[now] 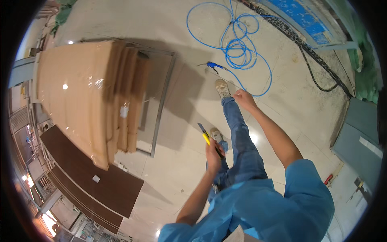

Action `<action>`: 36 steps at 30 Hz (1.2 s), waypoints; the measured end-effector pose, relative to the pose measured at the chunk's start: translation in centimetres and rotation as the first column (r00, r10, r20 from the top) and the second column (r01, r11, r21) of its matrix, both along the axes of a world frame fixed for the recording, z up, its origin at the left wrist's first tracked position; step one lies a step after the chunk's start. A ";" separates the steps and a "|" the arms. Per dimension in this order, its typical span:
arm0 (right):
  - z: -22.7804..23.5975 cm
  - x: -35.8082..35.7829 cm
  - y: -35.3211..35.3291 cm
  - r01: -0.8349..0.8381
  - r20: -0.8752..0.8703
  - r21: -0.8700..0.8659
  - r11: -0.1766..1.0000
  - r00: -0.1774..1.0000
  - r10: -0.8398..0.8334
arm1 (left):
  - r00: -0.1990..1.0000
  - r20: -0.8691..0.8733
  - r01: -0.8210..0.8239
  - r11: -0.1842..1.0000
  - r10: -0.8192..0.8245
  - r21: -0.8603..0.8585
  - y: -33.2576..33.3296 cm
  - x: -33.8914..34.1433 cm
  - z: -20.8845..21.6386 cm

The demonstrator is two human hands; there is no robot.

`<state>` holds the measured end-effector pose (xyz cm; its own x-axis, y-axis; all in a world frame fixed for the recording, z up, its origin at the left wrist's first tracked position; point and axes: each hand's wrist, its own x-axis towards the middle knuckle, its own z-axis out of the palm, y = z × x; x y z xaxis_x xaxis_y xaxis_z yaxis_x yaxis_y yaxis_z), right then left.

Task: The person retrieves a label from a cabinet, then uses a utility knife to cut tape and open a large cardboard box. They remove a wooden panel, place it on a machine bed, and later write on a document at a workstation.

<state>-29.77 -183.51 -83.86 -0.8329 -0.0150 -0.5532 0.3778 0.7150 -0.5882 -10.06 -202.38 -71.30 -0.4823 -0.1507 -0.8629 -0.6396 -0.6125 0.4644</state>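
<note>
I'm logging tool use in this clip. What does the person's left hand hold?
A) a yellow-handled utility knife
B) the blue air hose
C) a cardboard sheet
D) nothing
A: the left hand is closed around a yellow-handled utility knife with its blade pointing up, while the blue air hose lies coiled on the floor.

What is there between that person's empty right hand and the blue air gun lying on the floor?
Nothing visible. The right hand hangs above bare floor, apart from the air gun; only the blue hose runs nearby.

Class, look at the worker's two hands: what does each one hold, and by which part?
The left hand grips a yellow utility knife by its handle, blade end pointing away. The right hand holds nothing visible.
</note>
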 end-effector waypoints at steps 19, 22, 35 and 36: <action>-41.4 -25.5 -9.0 -0.240 0.243 0.287 0.927 0.955 0.171 | 0.909 0.297 -0.307 0.952 0.294 -0.001 11.5 -21.2 -13.6; -34.3 -27.4 -5.3 0.086 0.201 0.197 0.977 0.971 -0.126 | 0.913 0.365 -0.166 0.984 0.180 -0.069 11.8 -21.6 -13.7; 10.1 -31.4 29.6 0.846 0.746 -0.492 0.203 0.531 -0.403 | 0.916 0.314 0.302 0.945 -0.251 -0.125 4.8 -22.1 -9.2; 13.2 -31.6 32.3 0.719 0.609 -0.685 0.117 0.653 -0.449 | 0.941 0.310 0.191 0.968 -0.134 -0.163 3.8 -22.0 -8.1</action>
<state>-61.36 -151.21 -70.68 -0.6858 -0.1176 -0.7182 0.6219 -0.6072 -0.4944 -32.09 -198.56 -79.38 -0.2432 -0.2652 -0.9330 -0.8483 -0.4084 0.3371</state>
